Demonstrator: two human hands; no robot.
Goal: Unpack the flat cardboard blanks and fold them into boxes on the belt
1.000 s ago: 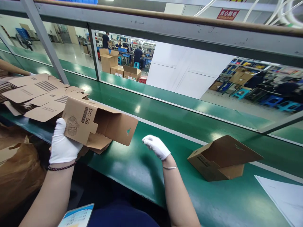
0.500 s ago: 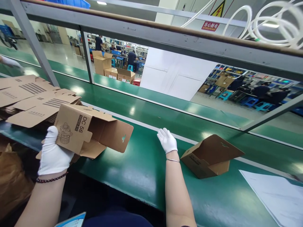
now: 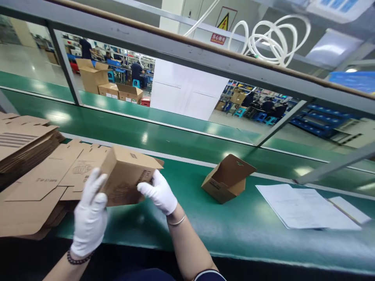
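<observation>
A brown cardboard box [image 3: 125, 177] is held tilted above the green bench, its printed side facing me. My right hand [image 3: 161, 193], in a white glove, grips the box's right end with the thumb on the printed face. My left hand [image 3: 90, 216], also gloved, is at the box's left end with its fingers apart; whether it bears any of the box is unclear. A second box [image 3: 224, 181] stands on the bench to the right with its flap up.
Flattened cartons [image 3: 32, 175] are piled on the left of the green bench [image 3: 181, 226]. Paper sheets [image 3: 304, 207] lie at the right. A metal frame [image 3: 175, 45] with coiled white tubing [image 3: 272, 41] crosses above. People sit at benches far behind.
My right hand has moved left and taken hold of the box. The box has turned, its open end now facing away. My left hand's fingers have loosened. The view has swung right.
</observation>
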